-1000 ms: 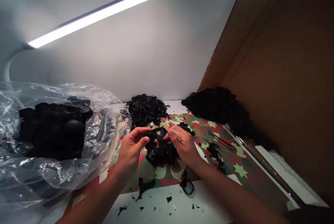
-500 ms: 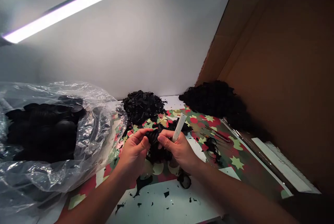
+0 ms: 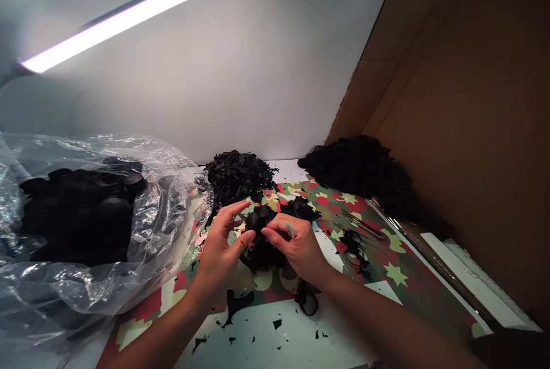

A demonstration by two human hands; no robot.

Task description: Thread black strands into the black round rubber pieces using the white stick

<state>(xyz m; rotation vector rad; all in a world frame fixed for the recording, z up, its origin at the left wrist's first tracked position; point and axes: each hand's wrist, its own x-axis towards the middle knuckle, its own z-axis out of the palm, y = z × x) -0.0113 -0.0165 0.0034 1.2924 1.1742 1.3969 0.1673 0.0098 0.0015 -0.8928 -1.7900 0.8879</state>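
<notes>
The left hand (image 3: 226,243) was open, its thumb and forefinger parted in a loose C around the near side of a small black disc (image 3: 254,220); whether a fingertip touched it could not be told. The right hand (image 3: 296,240) had thumb and forefinger pinched together at the disc's right edge, gripping it. The disc was held up between the two hands, above a loose clump of black scraps (image 3: 262,257).

Beneath lay a patterned sheet (image 3: 396,274) printed with stars and blobs in green, red and cream. Behind the hands rose a heap of black shreds (image 3: 240,174), and a larger dark mound (image 3: 361,168) sat to its right, against a cardboard panel (image 3: 472,99). Metal tweezers (image 3: 365,226) lay right of the right hand, with curled black offcuts (image 3: 354,248) just beside them.

On the left, a clear plastic bag (image 3: 163,260) held many black discs (image 3: 81,214) (some stacked edge to edge). A bright tube lamp (image 3: 141,14) slanted overhead.
</notes>
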